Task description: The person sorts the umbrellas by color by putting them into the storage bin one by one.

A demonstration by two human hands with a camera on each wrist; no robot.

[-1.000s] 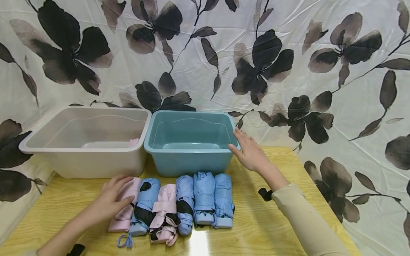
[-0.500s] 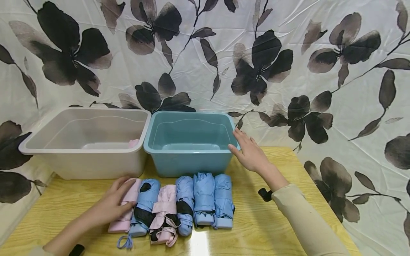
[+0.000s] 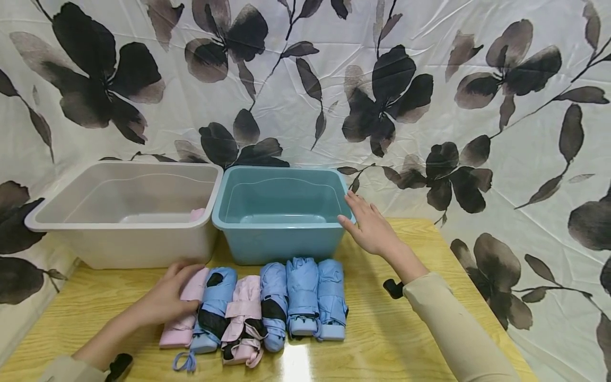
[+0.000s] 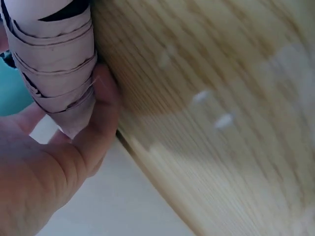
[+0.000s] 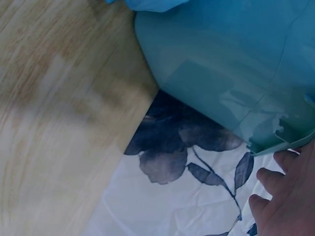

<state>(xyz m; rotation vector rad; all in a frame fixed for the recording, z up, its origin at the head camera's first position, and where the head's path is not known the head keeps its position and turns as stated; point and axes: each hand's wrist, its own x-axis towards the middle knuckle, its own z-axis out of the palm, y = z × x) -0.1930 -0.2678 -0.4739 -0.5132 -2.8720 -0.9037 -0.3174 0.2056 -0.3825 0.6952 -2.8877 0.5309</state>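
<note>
My left hand (image 3: 167, 298) grips a folded pink umbrella (image 3: 179, 334) at the left end of a row on the table. In the left wrist view, the thumb and fingers curl round the tapered end of this umbrella (image 4: 58, 61). Beside it lie a blue umbrella (image 3: 216, 300), a pink one (image 3: 246, 297) with black patches, and further blue umbrellas (image 3: 303, 294). My right hand (image 3: 371, 227), its fingers extended, rests on the right rim of the teal bin (image 3: 281, 245). That hand (image 5: 290, 196) shows at the lower right of the right wrist view.
A light grey bin (image 3: 133, 246) stands left of the teal one, with a bit of something pink (image 3: 197, 214) inside. The wooden table (image 3: 382, 339) ends at a slanting right edge. Floral cloth (image 3: 305, 79) hangs behind. A blue cord loop (image 3: 184, 362) lies in front.
My left hand has moved slightly forward and settled round the leftmost pink umbrella, its fingers drawing in. The right hand stays on the teal bin's rim.
</note>
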